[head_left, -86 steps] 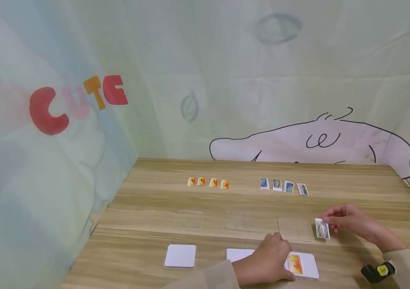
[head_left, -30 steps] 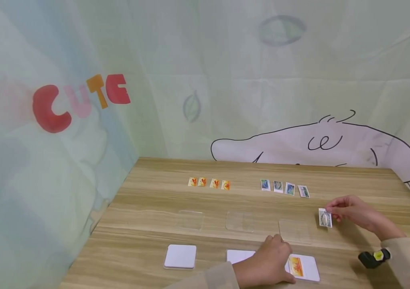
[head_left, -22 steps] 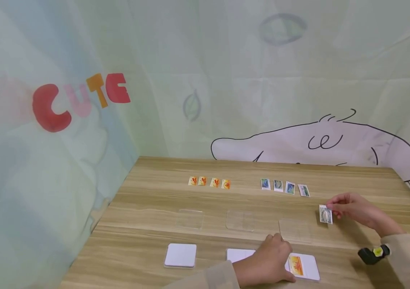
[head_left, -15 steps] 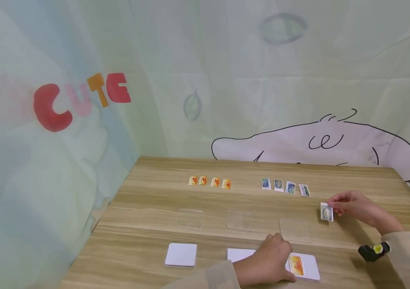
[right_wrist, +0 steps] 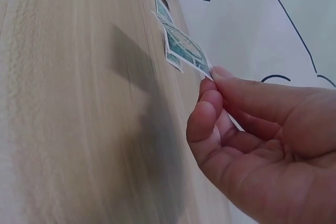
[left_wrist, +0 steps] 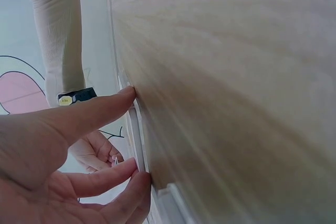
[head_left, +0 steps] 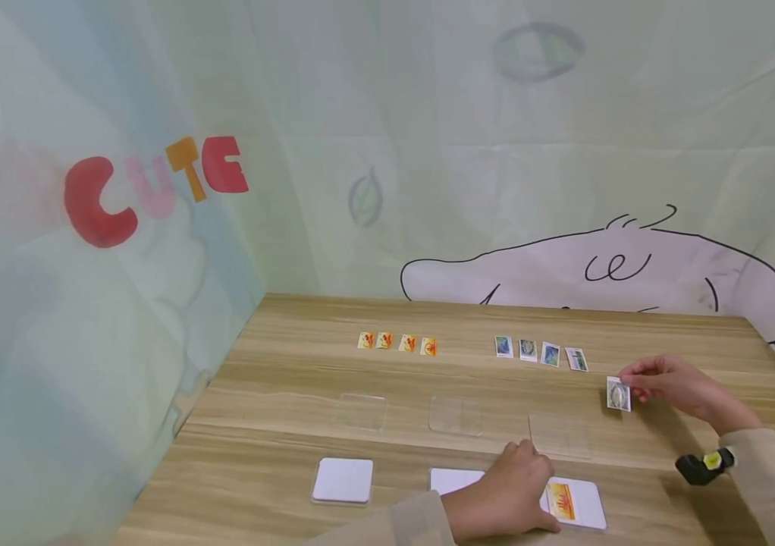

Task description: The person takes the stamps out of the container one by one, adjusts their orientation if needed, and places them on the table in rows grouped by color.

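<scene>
My right hand pinches a postage stamp by its corner, between thumb and fingers. The stamp shows a pale oval structure on grey-green, and in the right wrist view it hangs over the table with its shadow below. At the front, my left hand spans a white card with thumb and fingertips at its edges; an orange stamp lies on that card. Another white card is partly covered by the same hand.
Several orange stamps lie in a row at the back left, several blue-green stamps at the back right. Thin clear plastic pieces lie mid-table. A white card stack sits front left. A printed cloth stands behind.
My right hand has carried the stamp away from me, toward the back of the table, and slightly to the right. The left hand stays in place on the card.
</scene>
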Tool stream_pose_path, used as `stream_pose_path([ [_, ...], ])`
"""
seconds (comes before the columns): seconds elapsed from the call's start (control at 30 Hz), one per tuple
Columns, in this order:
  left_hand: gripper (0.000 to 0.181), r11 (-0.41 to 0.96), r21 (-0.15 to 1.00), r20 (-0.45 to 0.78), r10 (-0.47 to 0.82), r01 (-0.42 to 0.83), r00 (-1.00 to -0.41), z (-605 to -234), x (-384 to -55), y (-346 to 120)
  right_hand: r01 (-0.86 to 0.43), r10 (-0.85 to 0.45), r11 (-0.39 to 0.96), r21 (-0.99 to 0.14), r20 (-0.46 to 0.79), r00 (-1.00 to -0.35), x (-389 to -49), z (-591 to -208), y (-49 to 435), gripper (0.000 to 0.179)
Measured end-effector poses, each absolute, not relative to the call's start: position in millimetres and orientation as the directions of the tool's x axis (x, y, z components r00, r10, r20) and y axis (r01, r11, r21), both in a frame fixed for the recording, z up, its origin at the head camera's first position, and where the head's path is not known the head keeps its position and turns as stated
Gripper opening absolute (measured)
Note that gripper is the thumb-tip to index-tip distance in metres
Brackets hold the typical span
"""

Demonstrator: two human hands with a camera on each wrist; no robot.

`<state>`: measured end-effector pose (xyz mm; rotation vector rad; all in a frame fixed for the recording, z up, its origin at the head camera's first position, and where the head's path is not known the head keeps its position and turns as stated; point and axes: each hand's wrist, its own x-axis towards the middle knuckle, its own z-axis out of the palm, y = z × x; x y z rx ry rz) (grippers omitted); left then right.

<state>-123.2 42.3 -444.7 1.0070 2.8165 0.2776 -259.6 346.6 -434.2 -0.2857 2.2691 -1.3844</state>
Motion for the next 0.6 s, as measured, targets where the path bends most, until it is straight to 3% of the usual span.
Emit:
stream_pose_path([
  [0.6,0.052,0.747,0.22,-0.066,0.653,0.628,-0.754,-446,-124,41,0.083,-0.404,0.464,-0.882,-0.294,-0.866,-270,-433,352,0.026],
])
